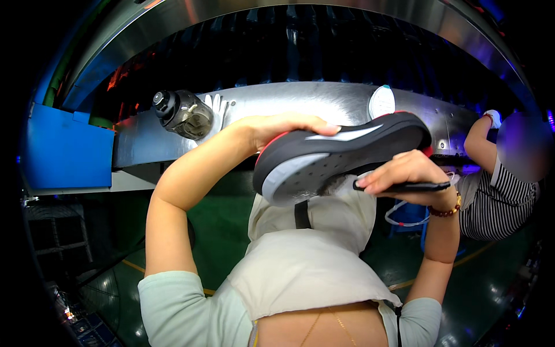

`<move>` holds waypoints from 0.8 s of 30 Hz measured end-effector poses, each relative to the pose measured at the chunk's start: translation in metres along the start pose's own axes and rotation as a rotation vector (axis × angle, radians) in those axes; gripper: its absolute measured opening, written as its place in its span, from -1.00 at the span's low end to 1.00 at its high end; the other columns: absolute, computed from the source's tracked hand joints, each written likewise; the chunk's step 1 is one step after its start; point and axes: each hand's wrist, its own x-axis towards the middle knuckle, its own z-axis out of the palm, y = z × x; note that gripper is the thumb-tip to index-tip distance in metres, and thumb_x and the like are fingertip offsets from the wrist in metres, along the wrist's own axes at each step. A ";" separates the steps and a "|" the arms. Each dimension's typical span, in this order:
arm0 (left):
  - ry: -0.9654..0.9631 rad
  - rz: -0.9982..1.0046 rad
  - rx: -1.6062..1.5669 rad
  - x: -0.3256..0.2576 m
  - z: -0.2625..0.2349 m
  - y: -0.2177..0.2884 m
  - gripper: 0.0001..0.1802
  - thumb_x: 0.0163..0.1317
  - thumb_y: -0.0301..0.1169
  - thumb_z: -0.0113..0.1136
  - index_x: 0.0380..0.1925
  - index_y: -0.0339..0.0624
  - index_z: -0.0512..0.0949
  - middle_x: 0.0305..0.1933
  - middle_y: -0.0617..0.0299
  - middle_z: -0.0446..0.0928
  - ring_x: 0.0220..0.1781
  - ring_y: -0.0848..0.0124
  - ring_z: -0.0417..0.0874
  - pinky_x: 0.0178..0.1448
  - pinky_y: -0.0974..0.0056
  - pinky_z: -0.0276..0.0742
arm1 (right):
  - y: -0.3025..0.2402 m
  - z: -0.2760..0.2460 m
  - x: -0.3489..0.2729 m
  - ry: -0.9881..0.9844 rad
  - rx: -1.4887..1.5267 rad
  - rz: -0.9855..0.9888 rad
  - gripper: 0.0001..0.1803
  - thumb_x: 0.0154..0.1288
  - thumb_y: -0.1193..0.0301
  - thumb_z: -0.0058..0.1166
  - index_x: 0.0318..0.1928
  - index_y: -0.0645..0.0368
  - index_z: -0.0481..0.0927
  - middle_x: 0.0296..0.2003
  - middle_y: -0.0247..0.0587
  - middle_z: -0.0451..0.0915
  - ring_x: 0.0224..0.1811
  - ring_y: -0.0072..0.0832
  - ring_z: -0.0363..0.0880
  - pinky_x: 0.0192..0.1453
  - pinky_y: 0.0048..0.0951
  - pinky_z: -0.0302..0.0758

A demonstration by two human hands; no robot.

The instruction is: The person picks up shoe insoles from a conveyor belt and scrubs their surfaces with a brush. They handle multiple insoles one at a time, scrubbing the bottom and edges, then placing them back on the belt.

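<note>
A dark shoe sole (346,151), black and grey with red at its edges and a pale stripe along its side, is held tilted in front of my chest. My left hand (295,124) grips it from the far side, fingers lying over the upper edge. In my right hand (404,173) is a brush with a slim black handle (425,187). Its pale bristles (338,185) are against or very close to the sole's near side, where small dark holes show. What lies behind the sole is hidden from view.
Beyond my hands runs a metal ledge (260,95). A dark-lidded clear bottle (193,120) stands on it beside a white glove (218,110); a white rounded piece (381,102) sits farther right. A blue box (69,147) is at left. At right, a person in striped clothing (506,199) is close by.
</note>
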 end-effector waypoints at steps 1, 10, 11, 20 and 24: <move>-0.041 0.001 0.002 -0.001 -0.002 0.000 -0.52 0.01 -0.13 0.22 -0.13 -0.22 0.52 -0.20 0.11 0.55 -0.23 0.44 0.55 -0.13 0.36 0.45 | 0.001 0.000 -0.002 -0.016 -0.052 -0.033 -0.83 -0.01 0.63 0.15 -0.32 0.27 0.59 -0.24 -0.08 0.62 -0.17 -0.31 0.62 -0.07 -0.48 0.51; 0.171 0.043 -0.089 -0.014 -0.032 -0.018 -0.48 -0.10 -0.18 0.28 -0.10 -0.18 0.54 -0.12 0.07 0.55 -0.17 0.30 0.56 0.00 0.30 0.43 | 0.028 0.013 -0.032 0.210 0.077 0.019 -0.79 -0.13 0.68 0.22 -0.37 0.30 0.62 -0.26 0.00 0.62 -0.23 -0.31 0.63 -0.16 -0.47 0.54; 0.187 0.053 -0.098 -0.015 -0.037 -0.022 -0.48 -0.10 -0.19 0.28 -0.10 -0.18 0.54 -0.12 0.07 0.55 -0.17 0.30 0.56 0.00 0.30 0.43 | 0.031 0.014 -0.037 0.183 0.053 -0.025 -0.76 -0.07 0.70 0.18 -0.30 0.27 0.61 -0.20 -0.06 0.61 -0.13 -0.36 0.60 -0.16 -0.49 0.54; 0.209 -0.057 -0.213 -0.015 -0.060 -0.035 -0.48 -0.09 -0.21 0.27 -0.07 -0.16 0.53 -0.13 0.07 0.56 -0.18 0.29 0.57 0.00 0.28 0.44 | 0.041 0.003 -0.045 0.354 0.108 0.109 -0.77 -0.08 0.68 0.21 -0.30 0.33 0.60 -0.23 -0.01 0.61 -0.27 -0.39 0.63 -0.17 -0.50 0.56; 0.101 0.087 -0.383 0.023 -0.033 -0.051 -0.44 -0.02 -0.05 0.17 -0.04 -0.10 0.48 -0.08 0.08 0.51 -0.12 0.26 0.53 0.00 0.18 0.44 | 0.043 0.017 -0.028 0.532 0.563 0.215 -0.75 -0.08 0.71 0.18 -0.28 0.37 0.59 -0.20 0.08 0.58 -0.52 -0.61 0.54 -0.52 -0.70 0.47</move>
